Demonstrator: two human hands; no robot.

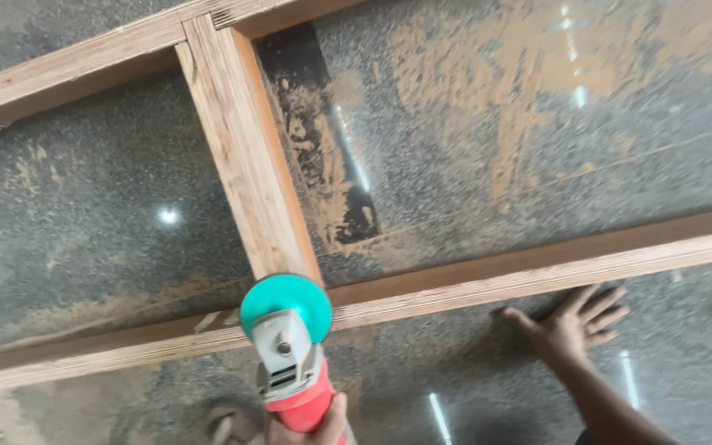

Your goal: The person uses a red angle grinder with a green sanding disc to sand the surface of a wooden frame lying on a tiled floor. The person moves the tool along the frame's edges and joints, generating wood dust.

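My left hand point(311, 426) grips the red body of an angle grinder point(288, 363) at the bottom middle. Its teal disc point(285, 303) rests where the upright wooden crosspiece point(241, 156) meets the near long rail point(488, 284) of a wooden frame. My right hand point(574, 325) lies flat on the speckled grey floor, fingers spread, right beside the near rail and empty. The far rail point(67, 70) runs across the top left.
Orange sawdust point(488, 74) is smeared over the polished floor inside the frame and along the crosspiece. A foot in a sandal point(231, 424) shows at the bottom edge, just left of the grinder.
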